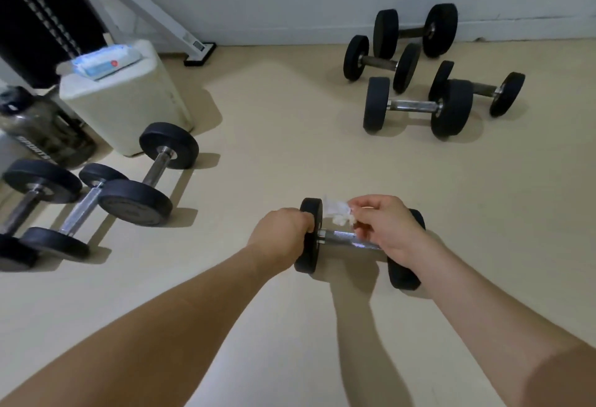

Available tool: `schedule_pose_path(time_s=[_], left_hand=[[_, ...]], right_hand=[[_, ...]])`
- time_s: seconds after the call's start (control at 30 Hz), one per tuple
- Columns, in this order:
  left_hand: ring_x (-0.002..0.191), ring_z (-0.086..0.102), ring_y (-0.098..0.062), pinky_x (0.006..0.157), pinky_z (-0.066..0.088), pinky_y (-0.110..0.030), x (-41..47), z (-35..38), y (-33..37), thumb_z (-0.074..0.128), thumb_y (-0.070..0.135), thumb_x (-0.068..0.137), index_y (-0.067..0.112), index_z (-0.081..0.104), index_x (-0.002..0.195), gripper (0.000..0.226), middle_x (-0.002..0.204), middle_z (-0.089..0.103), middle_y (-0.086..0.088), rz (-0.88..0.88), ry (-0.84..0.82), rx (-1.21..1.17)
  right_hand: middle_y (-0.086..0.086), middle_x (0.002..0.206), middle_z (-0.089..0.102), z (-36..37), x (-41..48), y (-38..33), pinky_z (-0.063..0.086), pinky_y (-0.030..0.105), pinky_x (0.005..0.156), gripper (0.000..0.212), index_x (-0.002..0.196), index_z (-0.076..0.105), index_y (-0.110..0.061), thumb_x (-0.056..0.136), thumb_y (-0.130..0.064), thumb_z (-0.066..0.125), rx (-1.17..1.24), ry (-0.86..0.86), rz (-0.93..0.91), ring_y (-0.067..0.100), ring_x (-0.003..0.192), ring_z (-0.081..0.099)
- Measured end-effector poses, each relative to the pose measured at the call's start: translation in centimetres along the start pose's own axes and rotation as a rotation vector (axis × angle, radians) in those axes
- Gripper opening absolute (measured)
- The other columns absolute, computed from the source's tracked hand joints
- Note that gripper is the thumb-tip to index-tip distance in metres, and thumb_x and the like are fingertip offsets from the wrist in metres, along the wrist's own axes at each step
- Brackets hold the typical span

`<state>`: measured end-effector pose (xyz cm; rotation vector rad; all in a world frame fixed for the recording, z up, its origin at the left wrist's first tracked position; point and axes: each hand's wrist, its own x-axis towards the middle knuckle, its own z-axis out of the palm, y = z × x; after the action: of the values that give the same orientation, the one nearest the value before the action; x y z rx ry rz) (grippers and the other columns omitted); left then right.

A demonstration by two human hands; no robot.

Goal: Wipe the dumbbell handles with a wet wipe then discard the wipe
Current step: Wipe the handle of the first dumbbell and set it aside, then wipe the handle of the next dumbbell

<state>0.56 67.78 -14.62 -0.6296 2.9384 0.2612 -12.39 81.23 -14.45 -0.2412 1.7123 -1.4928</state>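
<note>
A small black dumbbell with a chrome handle lies on the beige floor in front of me. My left hand grips its left weight plate, fingers curled over the rim. My right hand hovers over the handle and pinches a crumpled white wet wipe just above the bar. The right plate is partly hidden behind my right wrist.
Three dumbbells lie at the left beside a white bin with a wipe pack on top. Several more dumbbells sit at the back right near the wall. A dark bottle stands far left.
</note>
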Motion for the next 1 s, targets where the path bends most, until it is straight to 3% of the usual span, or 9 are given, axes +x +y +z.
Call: schedule_pose_path(time_s=[0.07, 0.17, 0.2, 0.4, 0.5, 0.57, 0.67, 0.8, 1.0], left_hand=[[0.087, 0.062, -0.022, 0.072, 0.05, -0.028, 0.0, -2.4, 0.3, 0.048, 0.018, 0.093, 0.023, 0.064, 0.11, 0.024, 0.097, 0.068, 0.001, -0.074, -0.007, -0.255], [0.078, 0.068, -0.018, 0.07, 0.057, -0.028, -0.4, -7.6, 1.1, 0.06, 0.033, 0.092, 0.021, 0.059, 0.115, 0.027, 0.095, 0.073, -0.004, -0.229, -0.114, -0.861], [0.075, 0.068, -0.017, 0.07, 0.058, -0.029, -0.5, -9.2, 1.2, 0.062, 0.036, 0.091, 0.018, 0.06, 0.114, 0.029, 0.093, 0.072, -0.007, -0.249, -0.142, -0.956], [0.065, 0.067, -0.016, 0.064, 0.059, -0.026, -0.8, -15.6, 0.4, 0.069, 0.014, 0.087, 0.007, 0.069, 0.09, 0.007, 0.077, 0.072, -0.013, -0.172, 0.046, -0.71], [0.064, 0.065, -0.014, 0.064, 0.058, -0.025, -1.2, -17.2, -0.9, 0.069, 0.009, 0.086, 0.006, 0.069, 0.089, 0.005, 0.072, 0.069, -0.009, -0.135, 0.064, -0.734], [0.065, 0.065, -0.013, 0.065, 0.056, -0.023, -1.7, -17.7, -2.6, 0.07, 0.012, 0.085, 0.008, 0.069, 0.087, 0.005, 0.071, 0.07, -0.007, -0.118, 0.065, -0.762], [0.072, 0.07, -0.017, 0.066, 0.055, -0.024, -2.7, -17.7, -7.1, 0.066, 0.019, 0.089, 0.007, 0.067, 0.087, 0.012, 0.074, 0.073, -0.006, -0.14, 0.026, -0.824], [0.078, 0.07, -0.023, 0.067, 0.052, -0.029, -4.2, -16.2, -14.8, 0.061, 0.021, 0.092, 0.006, 0.06, 0.086, 0.017, 0.083, 0.073, -0.014, -0.203, 0.039, -1.09], [0.08, 0.071, -0.029, 0.068, 0.054, -0.025, -5.7, -13.5, -25.4, 0.061, 0.002, 0.089, 0.007, 0.054, 0.076, 0.016, 0.084, 0.059, -0.023, -0.323, 0.33, -1.62]], right_hand=[[0.011, 0.081, 0.059, 0.4, -0.3, -1.0, 0.045, 0.021, 0.051, 0.011, 0.09, 0.067, -0.008, 0.092, -0.005, 0.057, 0.197, -0.07, 0.053, 0.016, 0.062, 0.049], [0.009, 0.078, 0.061, 2.0, -0.9, -2.5, 0.036, 0.021, 0.048, 0.014, 0.094, 0.068, -0.006, 0.093, -0.007, 0.054, 0.254, -0.128, 0.04, 0.013, 0.057, 0.046], [0.008, 0.075, 0.06, 2.7, -1.3, -3.3, 0.033, 0.022, 0.048, 0.017, 0.094, 0.069, -0.006, 0.094, -0.006, 0.051, 0.251, -0.147, 0.009, 0.012, 0.055, 0.045], [0.001, 0.07, 0.06, 5.4, -3.6, -7.9, 0.034, 0.025, 0.054, 0.025, 0.09, 0.067, -0.012, 0.098, -0.027, 0.049, 0.142, -0.227, -0.118, 0.009, 0.054, 0.049], [-0.001, 0.077, 0.068, 5.8, -4.3, -9.6, 0.037, 0.029, 0.064, 0.022, 0.088, 0.069, -0.02, 0.092, -0.038, 0.056, 0.055, -0.372, -0.158, 0.01, 0.068, 0.055], [0.003, 0.095, 0.071, 7.0, -4.2, -10.2, 0.038, 0.028, 0.069, 0.019, 0.104, 0.068, -0.02, 0.086, -0.029, 0.067, -0.133, -0.37, -0.23, 0.01, 0.078, 0.055], [0.004, 0.086, 0.069, 10.7, -3.3, -11.0, 0.039, 0.025, 0.063, 0.027, 0.107, 0.065, -0.016, 0.081, -0.012, 0.072, -0.23, -0.27, -0.291, 0.009, 0.069, 0.056], [0.004, 0.092, 0.071, 15.9, -1.8, -12.7, 0.041, 0.025, 0.064, 0.029, 0.107, 0.067, -0.015, 0.079, -0.011, 0.074, -0.353, -0.316, -0.259, 0.009, 0.067, 0.059], [-0.001, 0.068, 0.062, 24.4, 2.6, -13.2, 0.035, 0.019, 0.052, 0.02, 0.079, 0.069, -0.014, 0.072, 0.002, 0.076, -0.529, -0.32, -0.228, 0.009, 0.06, 0.051]])
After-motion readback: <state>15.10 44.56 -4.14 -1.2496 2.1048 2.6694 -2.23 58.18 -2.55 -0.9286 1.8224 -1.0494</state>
